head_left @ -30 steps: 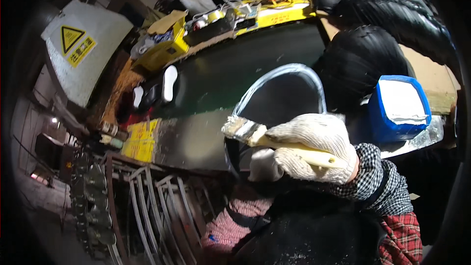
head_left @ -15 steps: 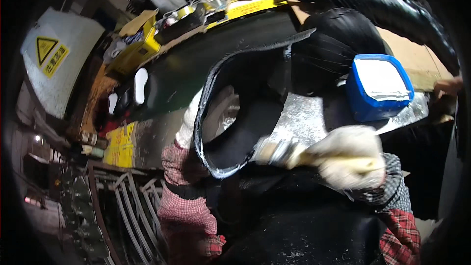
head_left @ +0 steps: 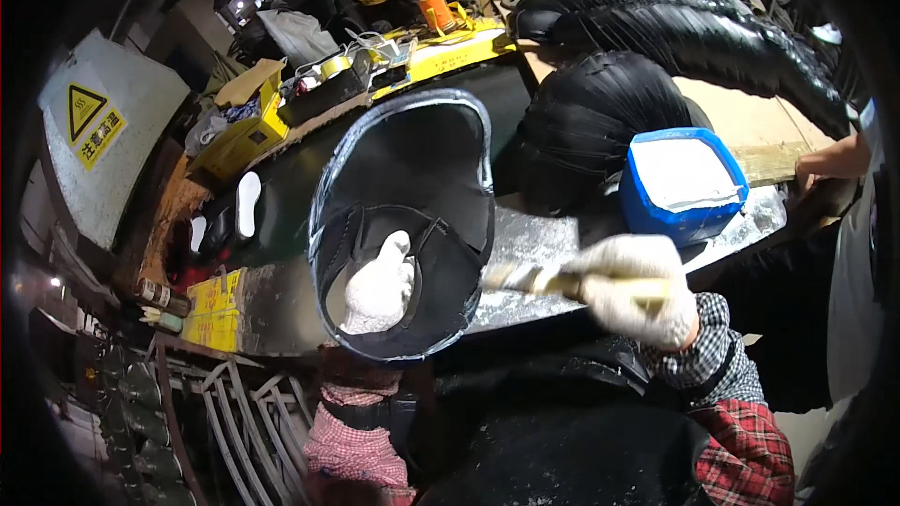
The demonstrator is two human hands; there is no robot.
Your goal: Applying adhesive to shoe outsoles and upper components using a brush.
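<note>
Right hand (head_left: 642, 287) curls round a brush (head_left: 536, 279), pointing nine o'clock at the black shell (head_left: 422, 164); left hand (head_left: 378, 290) sits inside, hold unclear.

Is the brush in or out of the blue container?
Out. The right hand holds the brush apart from the blue container, its blurred bristles near the black piece; cannot tell whether they touch.
</note>
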